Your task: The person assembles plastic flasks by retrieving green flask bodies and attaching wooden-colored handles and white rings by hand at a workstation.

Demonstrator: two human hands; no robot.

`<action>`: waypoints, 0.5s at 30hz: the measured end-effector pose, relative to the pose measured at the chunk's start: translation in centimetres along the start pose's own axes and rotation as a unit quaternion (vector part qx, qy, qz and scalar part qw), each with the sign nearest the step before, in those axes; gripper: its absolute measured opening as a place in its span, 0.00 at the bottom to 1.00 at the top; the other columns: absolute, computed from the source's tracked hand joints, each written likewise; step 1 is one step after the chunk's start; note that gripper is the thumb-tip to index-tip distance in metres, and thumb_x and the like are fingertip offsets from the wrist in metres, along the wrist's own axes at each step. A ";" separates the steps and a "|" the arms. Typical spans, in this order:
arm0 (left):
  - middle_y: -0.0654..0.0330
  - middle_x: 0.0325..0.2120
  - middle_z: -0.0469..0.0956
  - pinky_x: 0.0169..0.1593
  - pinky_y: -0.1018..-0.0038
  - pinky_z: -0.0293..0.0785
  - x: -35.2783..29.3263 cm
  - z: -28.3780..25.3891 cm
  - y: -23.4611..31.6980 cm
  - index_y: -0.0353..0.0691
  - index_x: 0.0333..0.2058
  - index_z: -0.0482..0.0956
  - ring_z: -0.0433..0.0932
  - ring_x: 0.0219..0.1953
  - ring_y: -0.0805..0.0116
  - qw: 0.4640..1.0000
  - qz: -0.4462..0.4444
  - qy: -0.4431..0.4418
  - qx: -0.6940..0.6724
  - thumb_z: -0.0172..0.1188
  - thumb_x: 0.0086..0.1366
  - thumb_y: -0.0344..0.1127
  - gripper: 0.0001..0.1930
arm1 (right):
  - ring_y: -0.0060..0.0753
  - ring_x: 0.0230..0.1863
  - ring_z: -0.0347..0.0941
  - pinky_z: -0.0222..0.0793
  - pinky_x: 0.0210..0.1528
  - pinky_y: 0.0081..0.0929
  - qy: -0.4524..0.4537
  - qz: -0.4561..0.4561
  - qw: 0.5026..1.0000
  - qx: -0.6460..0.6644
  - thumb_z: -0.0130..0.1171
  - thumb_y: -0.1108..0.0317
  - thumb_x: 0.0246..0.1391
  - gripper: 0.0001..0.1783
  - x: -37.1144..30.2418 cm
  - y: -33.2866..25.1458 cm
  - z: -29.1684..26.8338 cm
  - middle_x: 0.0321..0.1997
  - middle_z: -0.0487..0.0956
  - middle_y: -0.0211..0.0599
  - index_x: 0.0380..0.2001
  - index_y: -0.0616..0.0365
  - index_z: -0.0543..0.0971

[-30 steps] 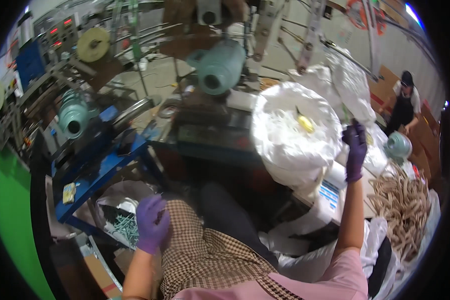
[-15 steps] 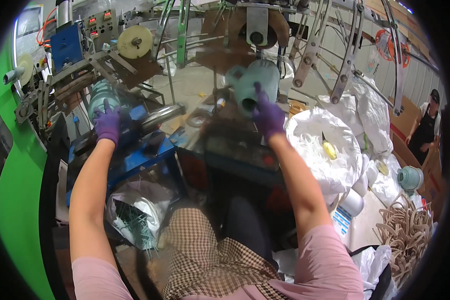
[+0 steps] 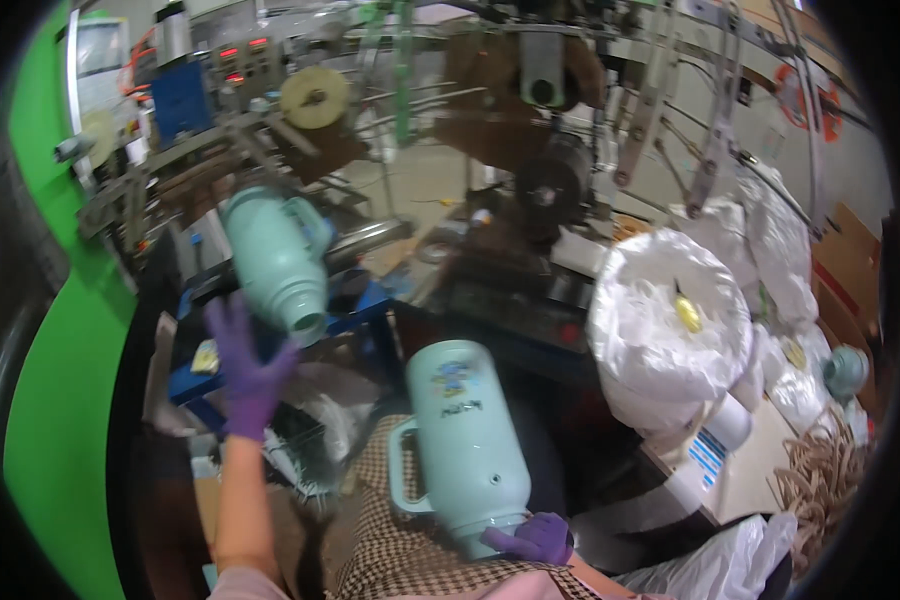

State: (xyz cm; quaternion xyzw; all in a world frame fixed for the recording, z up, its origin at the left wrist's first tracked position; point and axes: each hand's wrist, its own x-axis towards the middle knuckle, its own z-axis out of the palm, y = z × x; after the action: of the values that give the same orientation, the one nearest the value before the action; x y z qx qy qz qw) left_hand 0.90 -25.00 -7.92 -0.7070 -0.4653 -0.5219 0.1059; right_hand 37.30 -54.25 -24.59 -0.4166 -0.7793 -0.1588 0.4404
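Note:
In my purple-gloved right hand (image 3: 540, 540), low over my lap, is the neck of a pale green plastic jug (image 3: 470, 440). This jug has a side handle on its left and a small coloured print on its wall. My left hand (image 3: 250, 375), gloved in purple too, is open with its fingers spread. Just beyond it, a second pale green jug (image 3: 275, 255) lies tilted at the machine on the left, its mouth toward me and its handle to the right. Whether my left fingers touch that jug I cannot tell.
A dark round cylinder (image 3: 552, 185) sits on the machine ahead. At right stands a white-lined bin (image 3: 670, 330) of white scraps with a yellow object inside. Curved beige strips (image 3: 820, 470) lie heaped at far right, below another green jug (image 3: 843, 372). Metal linkage arms (image 3: 645, 110) hang upper right.
My right hand has brought its jug from the machine ahead down to my lap. My left hand has come off the left jug and nearer to me. The view has shifted.

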 end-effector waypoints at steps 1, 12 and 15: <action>0.36 0.77 0.51 0.78 0.46 0.51 0.2 1.2 1.0 0.47 0.77 0.60 0.52 0.77 0.32 0.994 0.058 0.001 0.094 0.76 0.55 0.59 0.55 | 0.19 0.15 0.64 0.65 0.21 0.25 0.001 -0.027 1.000 -0.010 0.69 0.63 0.49 0.31 -0.3 0.1 0.4 0.16 0.63 0.18 0.61 0.37 0.85; 0.47 0.77 0.56 0.71 0.35 0.63 2.5 4.8 1.9 0.63 0.72 0.69 0.58 0.75 0.30 0.912 0.060 -0.092 0.395 0.66 0.63 0.37 0.37 | 0.28 0.46 0.82 0.76 0.51 0.27 -0.280 0.100 0.934 0.196 0.63 0.60 0.64 0.28 -7.4 1.6 4.7 0.50 0.85 0.30 0.68 0.41 0.77; 0.42 0.76 0.58 0.73 0.52 0.68 -0.1 -4.7 3.8 0.49 0.76 0.64 0.63 0.74 0.38 0.980 0.058 -0.041 0.188 0.74 0.55 0.39 0.49 | 0.30 0.64 0.77 0.67 0.69 0.32 -0.305 0.166 0.901 0.259 0.55 0.62 0.70 0.31 -6.6 1.1 5.0 0.67 0.80 0.28 0.74 0.31 0.69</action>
State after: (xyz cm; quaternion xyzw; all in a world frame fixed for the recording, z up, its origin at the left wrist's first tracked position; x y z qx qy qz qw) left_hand 0.78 -30.08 -4.71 -0.7209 -0.5171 -0.3888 0.2485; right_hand 37.09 -53.89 -32.89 -0.4395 -0.8087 0.2587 0.2933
